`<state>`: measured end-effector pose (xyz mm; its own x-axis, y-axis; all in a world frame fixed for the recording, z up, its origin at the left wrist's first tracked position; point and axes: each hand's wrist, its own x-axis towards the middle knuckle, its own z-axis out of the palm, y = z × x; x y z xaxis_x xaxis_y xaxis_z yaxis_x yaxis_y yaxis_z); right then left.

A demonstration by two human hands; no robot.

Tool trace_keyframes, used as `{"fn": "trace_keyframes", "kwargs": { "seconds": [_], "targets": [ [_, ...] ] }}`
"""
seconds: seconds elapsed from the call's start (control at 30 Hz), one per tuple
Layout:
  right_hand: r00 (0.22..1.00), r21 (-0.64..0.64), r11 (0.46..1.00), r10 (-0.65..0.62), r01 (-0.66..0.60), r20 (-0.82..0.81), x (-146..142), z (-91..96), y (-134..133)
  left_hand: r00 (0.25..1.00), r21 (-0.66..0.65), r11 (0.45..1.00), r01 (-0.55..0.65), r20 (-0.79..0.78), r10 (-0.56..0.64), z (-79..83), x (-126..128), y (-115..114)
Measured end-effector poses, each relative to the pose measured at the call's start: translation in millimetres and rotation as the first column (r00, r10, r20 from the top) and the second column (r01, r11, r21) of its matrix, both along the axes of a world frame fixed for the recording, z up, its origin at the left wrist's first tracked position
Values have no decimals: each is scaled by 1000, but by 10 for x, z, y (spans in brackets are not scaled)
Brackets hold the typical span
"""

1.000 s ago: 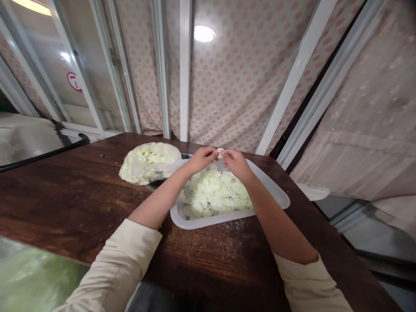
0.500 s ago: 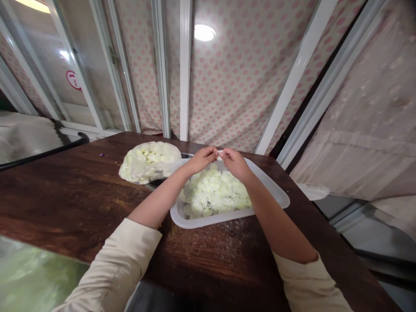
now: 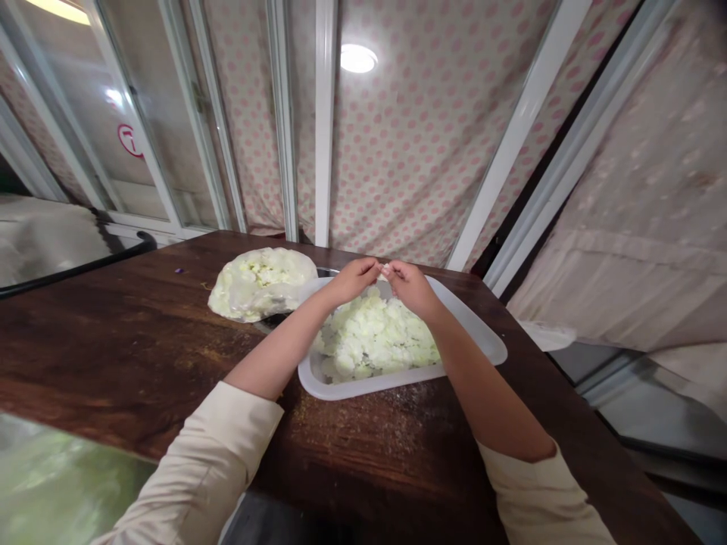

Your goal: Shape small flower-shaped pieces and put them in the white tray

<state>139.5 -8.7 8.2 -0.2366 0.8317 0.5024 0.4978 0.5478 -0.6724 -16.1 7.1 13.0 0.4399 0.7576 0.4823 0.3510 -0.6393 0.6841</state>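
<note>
My left hand (image 3: 355,281) and my right hand (image 3: 411,289) meet above the far side of a white plastic tray (image 3: 341,390). Between their pinched fingertips shows a small white petal-like piece (image 3: 385,269), partly hidden by the fingers. Below them, a heap of thin, pale green-white petal-like pieces (image 3: 380,337) lies in the tray. To the left of the tray, a clear plastic bag (image 3: 244,291) holds more of the same pale pieces. My forearms cover parts of the tray's left and right sides.
The tray and bag rest on a dark wooden table (image 3: 141,356) with scattered crumbs. A blurred, clear bag with pale green contents (image 3: 62,484) fills the lower left corner. Behind the table stand framed glass panels with a pink-dotted curtain (image 3: 409,174); another curtain (image 3: 636,227) hangs at right.
My hands stay in nearly the same place. The fingertips have shifted slightly, and the small white piece between them has changed its angle a little.
</note>
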Motion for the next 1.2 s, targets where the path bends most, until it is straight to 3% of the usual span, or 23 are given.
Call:
{"fn": "trace_keyframes", "kwargs": {
  "seconds": [0.27, 0.47, 1.2],
  "targets": [
    [998, -16, 1000, -23, 22, -52, 17, -42, 63, 999, 24, 999, -44, -14, 44, -24, -6, 31],
    [992, -39, 998, -50, 46, -119, 23, -38, 82, 1000, 5, 1000, -10, 5, 10, -73, -3, 94],
    [995, -33, 995, -92, 93, 27, 8, 9, -1, 999, -7, 1000, -25, 28, 25, -70, 0, 95]
  ]
}}
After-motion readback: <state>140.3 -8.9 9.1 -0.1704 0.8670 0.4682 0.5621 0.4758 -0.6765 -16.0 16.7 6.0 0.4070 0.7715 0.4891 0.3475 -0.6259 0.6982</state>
